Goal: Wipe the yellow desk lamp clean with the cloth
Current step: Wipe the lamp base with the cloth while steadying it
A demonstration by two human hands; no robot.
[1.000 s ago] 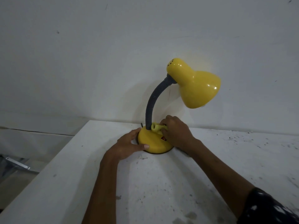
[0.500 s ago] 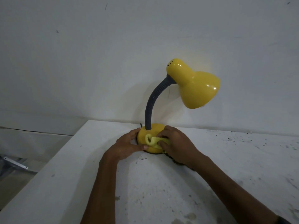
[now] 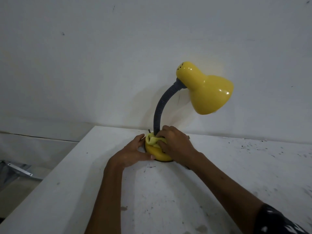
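On the speckled white table [image 3: 236,174], by the wall [image 3: 101,65], seemingly grubby.

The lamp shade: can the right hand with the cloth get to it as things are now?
Probably yes. The right hand wipes the base with the cloth; nothing stands between it and the shade above.

Most of the bunched pale-yellow cloth [image 3: 152,141] sat buried under the right hand [image 3: 175,144], which also covered the right side of the glossy yellow desk lamp's round base [image 3: 157,153]. Both forearms ran off the bottom edge.
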